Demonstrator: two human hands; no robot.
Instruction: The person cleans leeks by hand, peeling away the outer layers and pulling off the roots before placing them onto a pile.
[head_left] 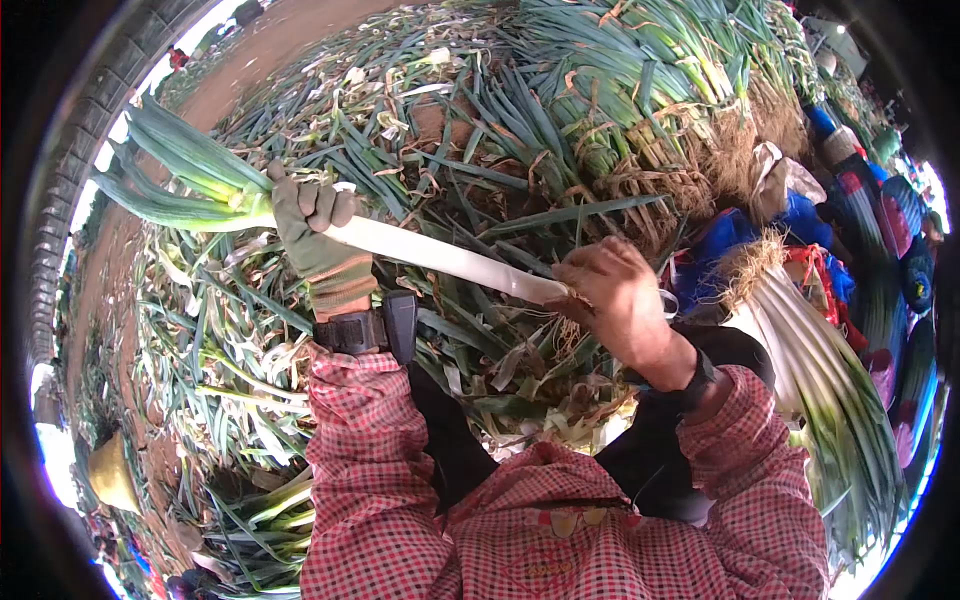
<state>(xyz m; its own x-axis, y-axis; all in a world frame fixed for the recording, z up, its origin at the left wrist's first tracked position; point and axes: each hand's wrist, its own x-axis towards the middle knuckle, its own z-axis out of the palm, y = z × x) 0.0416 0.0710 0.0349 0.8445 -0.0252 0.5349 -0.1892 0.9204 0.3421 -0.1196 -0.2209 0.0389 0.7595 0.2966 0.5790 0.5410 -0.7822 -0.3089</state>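
A long leek (450, 258) with a white stalk and green leaves lies slantwise across the middle of the view. My left hand (318, 225), in a green-brown glove, is wrapped round it where the leaves meet the stalk. At the root end, my bare right hand (615, 295) has its fingers closed round the tip of the stalk, with thin roots hanging just below. Peeled leaves and scraps (530, 370) cover the ground beneath the stalk.
A large pile of leeks with brown roots (690, 150) lies at the top right. A bundle of white-stalked leeks (800, 335) is to the right, beside blue and red fabric (805, 225). More leeks (275, 525) lie lower left, near a yellow container (115, 472).
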